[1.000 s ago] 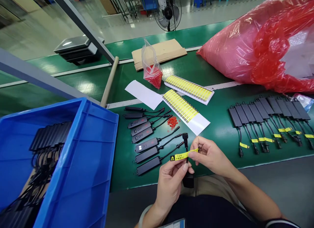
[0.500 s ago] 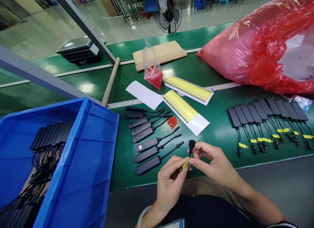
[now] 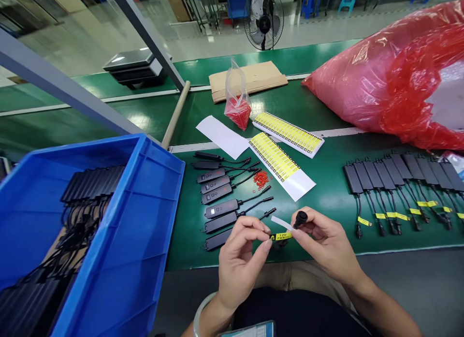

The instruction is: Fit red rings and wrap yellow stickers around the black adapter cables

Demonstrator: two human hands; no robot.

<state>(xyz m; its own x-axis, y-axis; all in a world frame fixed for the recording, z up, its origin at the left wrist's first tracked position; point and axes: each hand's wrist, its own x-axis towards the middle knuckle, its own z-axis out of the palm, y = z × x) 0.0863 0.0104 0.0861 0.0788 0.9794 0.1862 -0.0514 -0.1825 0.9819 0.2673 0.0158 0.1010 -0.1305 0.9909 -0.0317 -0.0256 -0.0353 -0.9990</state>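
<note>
Bench (image 3: 328, 184); label (image 3: 282, 236) apparently in both hands (image 3: 242, 259) (image 3: 328, 242)

We see a yellow label (image 3: 282, 236) with black print, a black plug (image 3: 300, 218), a white sheet (image 3: 274, 155) banded in yellow and black, dark boxes (image 3: 353, 179) with yellow tags (image 3: 363, 221), orange-red rings (image 3: 260, 179), a green table (image 3: 326, 197), a blue crate (image 3: 126, 255), brown cardboard (image 3: 263, 77) and a pinkish-red bag (image 3: 351, 88).

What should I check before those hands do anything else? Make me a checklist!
1. Left hand pinching the yellow sticker: ok.
2. Right hand pinching the white strip: ok.
3. Far ends of yellow sticker and white strip together: not ok, they stand apart.
4. "12V" on the yellow sticker readable: ok.
5. Cable of the black plug straight: cannot tell, mostly hidden.
6. Spare stickers left on the sheet: ok.
</note>
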